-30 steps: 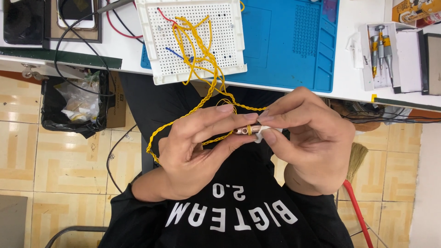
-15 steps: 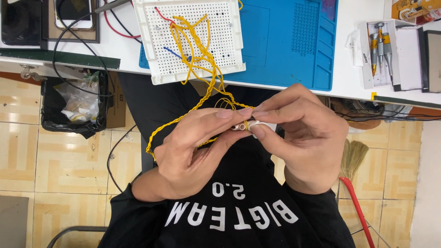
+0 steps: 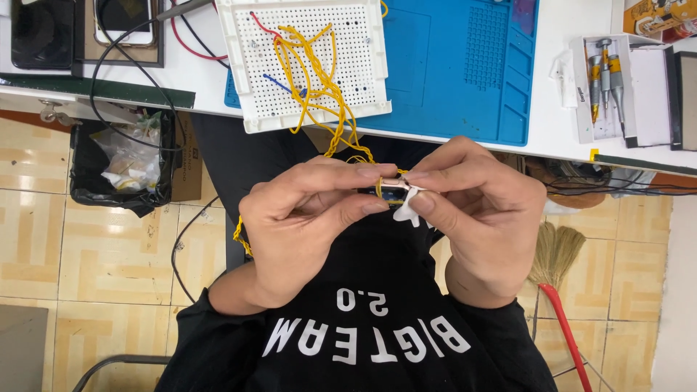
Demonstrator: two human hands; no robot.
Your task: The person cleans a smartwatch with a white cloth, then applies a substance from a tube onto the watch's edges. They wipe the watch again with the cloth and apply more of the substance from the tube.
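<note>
Below the front edge of the bench [image 3: 508, 156], over the lap, a small pinkish metal part [image 3: 394, 186] is held between both hands. The left hand [image 3: 305, 218] is closed around it from one side, its fingertips [image 3: 377, 207] pinched on the part's end, thumb above and forefinger below. The right hand [image 3: 479, 210] is closed on the other end in the same way, and a scrap of white tape or paper [image 3: 408, 207] is pressed against the part under its thumb. Whether the scrap is stuck on or only held there cannot be told.

A bundle of yellow wires [image 3: 319, 80] is seen running from the white perforated board [image 3: 305, 62], which overhangs the front edge of the bench, down to the part; a loop of the same wire hangs out below the left wrist. One red and one blue wire are also plugged into the board. So the board end of the wiring appears to be in place, while the work at the free end is judged to be in hand: the part is gripped but nothing shows it finished or set down.

A blue mat [image 3: 465, 72] is laid beside the board. Near the right edge of the bench, a white box of small screwdrivers [image 3: 606, 80] lies untouched. Under the bench's left end, a black bin [image 3: 123, 167] is stood on the tiled floor.
</note>
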